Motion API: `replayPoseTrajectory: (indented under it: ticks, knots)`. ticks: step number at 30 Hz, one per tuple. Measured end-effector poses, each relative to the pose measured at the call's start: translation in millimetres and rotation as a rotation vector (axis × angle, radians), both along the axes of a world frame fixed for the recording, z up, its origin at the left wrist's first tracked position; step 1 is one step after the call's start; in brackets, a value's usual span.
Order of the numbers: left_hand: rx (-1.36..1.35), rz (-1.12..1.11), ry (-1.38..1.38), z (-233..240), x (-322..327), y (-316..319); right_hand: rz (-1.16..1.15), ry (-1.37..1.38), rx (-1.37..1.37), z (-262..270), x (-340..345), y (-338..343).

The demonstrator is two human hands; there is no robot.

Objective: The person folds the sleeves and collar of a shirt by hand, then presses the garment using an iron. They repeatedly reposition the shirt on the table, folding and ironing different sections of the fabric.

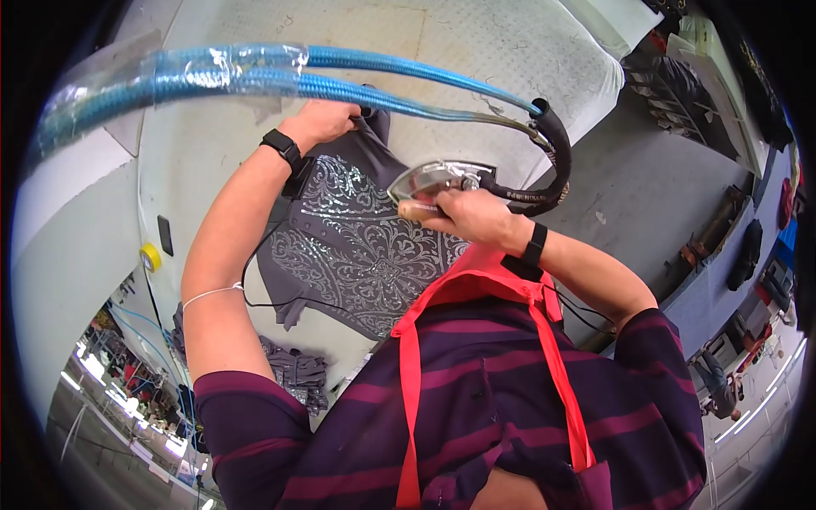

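A dark grey garment point(376, 255) with a silvery, shiny scroll pattern lies spread on the pale padded ironing surface point(510, 38). At its upper edge my left hand point(328, 120) grips a folded part of the grey cloth; some fingertips are hidden. My right hand point(475, 217) is closed round the handle of a steam iron point(440, 175), which is over the garment's right part. Whether its soleplate touches the cloth cannot be told. A black hose point(561, 159) runs from the iron's rear to blue braided hoses point(395, 95), which cross above the work.
A yellow tape roll point(150, 257) and a black flat object point(165, 234) rest at the left edge. Crumpled grey sequinned cloth point(296, 376) lies close to my left upper arm. Thin black cables hang near both arms. A person point(720, 386) stands far off at the right.
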State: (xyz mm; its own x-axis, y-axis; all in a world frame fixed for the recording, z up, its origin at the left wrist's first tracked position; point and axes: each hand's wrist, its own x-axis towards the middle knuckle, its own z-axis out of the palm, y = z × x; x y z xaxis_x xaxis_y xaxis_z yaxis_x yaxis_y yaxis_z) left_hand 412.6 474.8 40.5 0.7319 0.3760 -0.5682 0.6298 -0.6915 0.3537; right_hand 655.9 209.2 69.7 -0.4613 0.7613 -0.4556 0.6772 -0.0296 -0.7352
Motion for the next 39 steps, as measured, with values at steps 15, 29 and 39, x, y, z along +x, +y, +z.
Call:
replayPoseTrajectory:
  ticks: [15, 29, 39]
  knots:
    - [-0.127, 0.132, 0.135, 18.2, 15.1, -8.7, -0.241, -0.051, 0.089, 23.5, -21.1, 27.8]
    - [0.381, -0.273, -0.473, 2.5, 56.3, -92.1, -0.605, -0.132, -0.008, 51.8, 84.1, 169.1]
    - [0.53, 1.154, -0.663, 20.7, -133.5, -209.4, 0.096, -0.341, 0.743, 23.3, 13.8, 271.5]
